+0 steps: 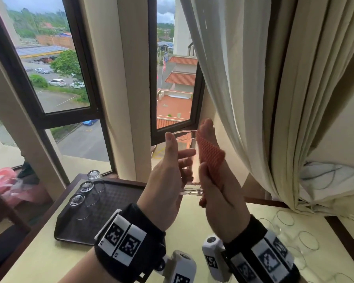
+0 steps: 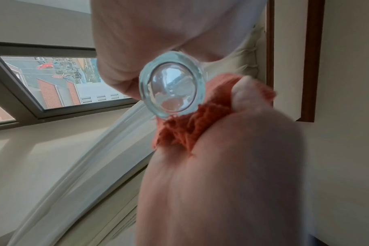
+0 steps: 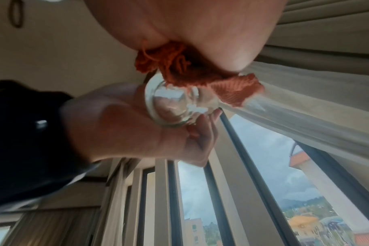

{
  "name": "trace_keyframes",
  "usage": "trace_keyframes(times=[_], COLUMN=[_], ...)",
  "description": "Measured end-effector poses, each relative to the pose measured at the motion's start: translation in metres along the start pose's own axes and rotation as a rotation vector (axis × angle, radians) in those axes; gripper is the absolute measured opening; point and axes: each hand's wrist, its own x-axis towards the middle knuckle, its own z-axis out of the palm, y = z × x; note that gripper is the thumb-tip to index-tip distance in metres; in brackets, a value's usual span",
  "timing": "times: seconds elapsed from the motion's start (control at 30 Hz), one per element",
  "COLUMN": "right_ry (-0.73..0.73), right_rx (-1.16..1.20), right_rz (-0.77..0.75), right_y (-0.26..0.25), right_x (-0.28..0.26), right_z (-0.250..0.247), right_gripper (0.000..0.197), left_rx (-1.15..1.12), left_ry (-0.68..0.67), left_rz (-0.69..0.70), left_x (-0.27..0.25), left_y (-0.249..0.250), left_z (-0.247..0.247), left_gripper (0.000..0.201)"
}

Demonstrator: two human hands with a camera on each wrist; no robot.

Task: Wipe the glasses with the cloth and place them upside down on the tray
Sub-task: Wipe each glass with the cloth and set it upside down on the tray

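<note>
Head view, grip: left hand [image 1: 168, 176] curls its fingers round a clear glass [image 1: 187, 158], held upright in the air above the tabletop's far edge, mouth up.
Cloth hand: right hand [image 1: 219, 190] presses an orange cloth [image 1: 209, 156] flat against the glass's right side, thumb pinning the cloth's lower end in the palm.
Left wrist view: the thick base of the glass faces the lens, with the cloth bunched just beside it.
Step in hand: wiping the outer wall, by the look of it; whether the inside is wiped cannot be told.
Done: three glasses [image 1: 86, 188] stand upside down in a row along the left edge of the dark tray [image 1: 119, 201], which lies at the tabletop's far left.
Left: several upright glasses [image 1: 307, 240] wait near the tabletop's right edge, their exact number unclear; most of the tray's surface is bare.
Judgement: under halfway, with the held glass yet to be inverted and set beside the row.
</note>
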Motion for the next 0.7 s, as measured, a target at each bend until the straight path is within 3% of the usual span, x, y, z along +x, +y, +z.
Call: trace_keyframes(times=[0.1, 0.2, 0.37, 0.43, 0.6, 0.7], right_ry=[-0.136, -0.162, -0.005, 0.052, -0.077, -0.156], right_rx=[-0.147, -0.183, 0.095, 0.117, -0.044, -0.149], right_rz=[-0.212, -0.271, 0.176, 0.212, -0.098, -0.225], right_y=[-0.004, 0.014, 0.024, 0.014, -0.008, 0.001], right_x=[-0.017, -0.041, -0.040, -0.022, -0.018, -0.040], right_z=[0.007, 0.010, 0.014, 0.012, 0.018, 0.021], right_gripper=[0.063, 0.062, 0.055, 0.059, 0.063, 0.060], left_rx=[-0.014, 0.029, 0.039, 0.032, -0.001, 0.073], left_ry=[-0.005, 0.031, 0.021, 0.011, -0.017, 0.062], left_rz=[-0.020, -0.034, 0.000, 0.009, 0.030, -0.017], left_x=[0.002, 0.003, 0.000, -0.003, -0.003, 0.002], left_y=[0.004, 0.012, 0.008, 0.005, 0.004, 0.014], left_z=[-0.006, -0.015, -0.013, -0.007, -0.009, -0.017], left_gripper=[0.084, 0.084, 0.079, 0.082, 0.091, 0.103])
